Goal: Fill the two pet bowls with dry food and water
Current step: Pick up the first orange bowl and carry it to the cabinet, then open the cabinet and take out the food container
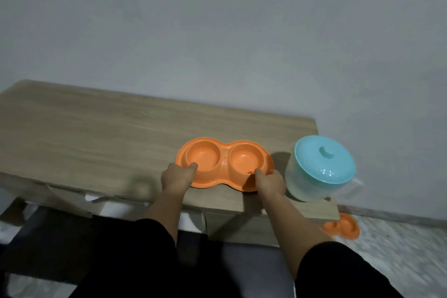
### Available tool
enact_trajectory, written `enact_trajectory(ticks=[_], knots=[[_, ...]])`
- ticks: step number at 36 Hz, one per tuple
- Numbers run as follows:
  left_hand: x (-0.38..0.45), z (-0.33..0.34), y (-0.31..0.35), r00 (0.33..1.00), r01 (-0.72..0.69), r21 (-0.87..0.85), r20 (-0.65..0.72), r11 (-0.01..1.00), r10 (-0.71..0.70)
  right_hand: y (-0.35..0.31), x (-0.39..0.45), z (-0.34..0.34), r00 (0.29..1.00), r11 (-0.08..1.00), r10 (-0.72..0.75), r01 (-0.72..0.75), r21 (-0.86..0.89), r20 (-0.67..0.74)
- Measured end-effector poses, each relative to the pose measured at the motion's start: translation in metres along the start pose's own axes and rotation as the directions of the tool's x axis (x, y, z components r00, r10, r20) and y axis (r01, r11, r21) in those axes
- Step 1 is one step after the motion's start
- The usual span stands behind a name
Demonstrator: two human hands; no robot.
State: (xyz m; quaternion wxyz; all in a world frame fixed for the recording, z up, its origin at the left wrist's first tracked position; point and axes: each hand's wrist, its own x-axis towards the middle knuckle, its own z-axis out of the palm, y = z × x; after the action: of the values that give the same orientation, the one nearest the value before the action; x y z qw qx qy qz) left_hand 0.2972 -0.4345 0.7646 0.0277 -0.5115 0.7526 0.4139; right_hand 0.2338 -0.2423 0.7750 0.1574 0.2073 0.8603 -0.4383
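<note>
An orange double pet bowl lies on the wooden table near its right end. Both of its round wells look empty. My left hand grips the bowl's near left rim, thumb over the edge. My right hand grips the near right rim the same way. To the right of the bowl stands a clear plastic jug with a light blue lid, at the table's right edge.
A second orange double bowl lies on the pale floor below the table's right corner. A grey wall rises right behind the table. Most of the tabletop lies to the left of the bowl. Dark sleeves cover my forearms.
</note>
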Motion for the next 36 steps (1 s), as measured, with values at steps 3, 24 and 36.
enact_trajectory(ticks=[3, 24, 36], knots=[[0.004, 0.005, 0.000, 1.000, 0.013, -0.010, -0.005, 1.000, -0.013, 0.001, 0.002, 0.002, 1.000, 1.000, 0.001, -0.001, -0.014, -0.026], [0.007, -0.002, -0.039, 0.971, -0.237, -0.049, -0.016, 0.970, 0.237, 0.036, -0.062, 0.024, 0.981, 0.994, -0.108, 0.107, -0.011, -0.159], [-0.021, -0.003, -0.115, 0.770, -0.628, 0.441, 0.238, 0.641, 0.591, 0.063, -0.108, 0.049, 0.837, 0.622, -0.296, 0.535, -0.572, 0.460]])
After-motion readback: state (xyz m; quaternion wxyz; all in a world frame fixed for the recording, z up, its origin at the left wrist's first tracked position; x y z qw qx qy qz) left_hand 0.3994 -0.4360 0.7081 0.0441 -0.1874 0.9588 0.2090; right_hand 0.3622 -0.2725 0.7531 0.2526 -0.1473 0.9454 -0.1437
